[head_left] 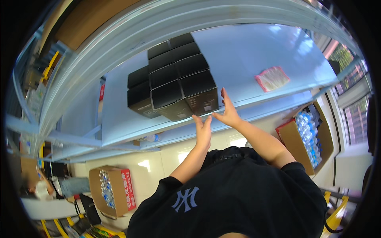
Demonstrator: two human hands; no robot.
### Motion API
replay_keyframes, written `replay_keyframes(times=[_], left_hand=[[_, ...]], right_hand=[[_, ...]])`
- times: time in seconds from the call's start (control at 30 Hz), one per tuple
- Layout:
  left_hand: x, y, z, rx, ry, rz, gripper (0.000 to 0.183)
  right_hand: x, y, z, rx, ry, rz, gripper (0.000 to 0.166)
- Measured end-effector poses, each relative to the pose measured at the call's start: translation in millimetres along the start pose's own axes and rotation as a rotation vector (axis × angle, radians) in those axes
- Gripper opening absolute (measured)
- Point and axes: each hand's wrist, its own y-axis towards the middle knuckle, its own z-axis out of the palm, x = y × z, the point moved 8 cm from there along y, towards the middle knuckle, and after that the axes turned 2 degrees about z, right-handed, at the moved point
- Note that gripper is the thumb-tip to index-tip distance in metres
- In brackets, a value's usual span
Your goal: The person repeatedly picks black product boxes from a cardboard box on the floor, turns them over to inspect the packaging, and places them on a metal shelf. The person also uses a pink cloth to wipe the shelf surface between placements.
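Several black cardboard boxes (166, 92) stand packed together in rows on a light blue metal shelf (238, 59). My right hand (229, 113) is by the right side of the front right box (202, 98), fingers apart and nothing in it. My left hand (203, 131) is just in front of the boxes' lower front edge, its thumb and fingers spread, holding nothing. Whether a fingertip touches a box I cannot tell. A clear plastic packet with a pink edge (272, 78) lies on the shelf to the right of the boxes.
A blue rack beam (119, 38) crosses above the shelf. Cardboard cartons of plastic bottles stand on the floor at right (324, 139) and at lower left (119, 184). Another person (53, 187) is at the far left. Yellow-edged crates (62, 227) show at the lower left.
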Motion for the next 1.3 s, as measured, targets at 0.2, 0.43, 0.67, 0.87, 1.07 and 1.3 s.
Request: replay_keyframes(times=[0.2,0.43,0.67,0.87,1.07,1.3], left_hand=[[39.2,-30.9,21.5,0.179,0.171,-0.049,0.076],[145.9,-37.9,62.9,0.745,0.558,-0.406,0.062],[307.5,-2.2,8.7,0.808,1.101,-0.553,0.061],[338.7,-17.7,39.5,1.048,1.552,-0.466,0.036],[366.1,-60.4,161.5,1.233,1.539,-0.255,0.038],[398.9,-67.1,305.9,1.258,1.422,-0.363,0.054]], right_hand=[[-10.2,-83.3,-76.2,-0.316,-0.147,0.019,0.052],[-185.3,-284.0,-176.1,-0.456,-0.366,0.652,0.021],[-256.9,-574.1,-250.9,-0.705,-0.353,1.533,0.031],[-233.7,-672.7,-269.9,-0.655,-0.161,1.707,0.035],[-217.3,-713.7,-310.0,-0.793,-0.129,1.706,0.037],[-221.5,-734.7,-318.5,-0.922,-0.048,1.780,0.036]])
